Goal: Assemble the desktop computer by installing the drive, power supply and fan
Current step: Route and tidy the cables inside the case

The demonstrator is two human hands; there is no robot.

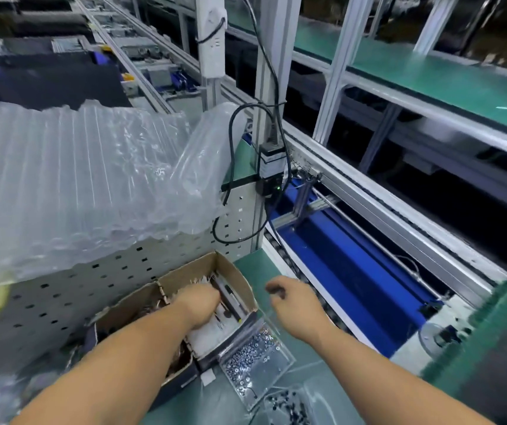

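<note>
My left hand (198, 305) reaches down into the right compartment of a cardboard box (234, 271), its fingers buried among white cable ties (206, 335) and a few dark pens. Whether the fingers hold anything is hidden. My right hand (295, 302) hovers over the green bench mat (255, 265) just right of the box, fingers loosely curled with nothing visible in them. A clear tray of silver screws (255, 357) lies beside the box. No computer case, drive, power supply or fan shows nearby.
A sheet of inflated air-cushion wrap (77, 185) lies over a perforated metal panel (62, 296) at left. A scanner with black cables (269, 176) hangs on an aluminium post. A blue conveyor pallet (338, 271) runs at right. Small black parts fill a second clear tray (289, 406).
</note>
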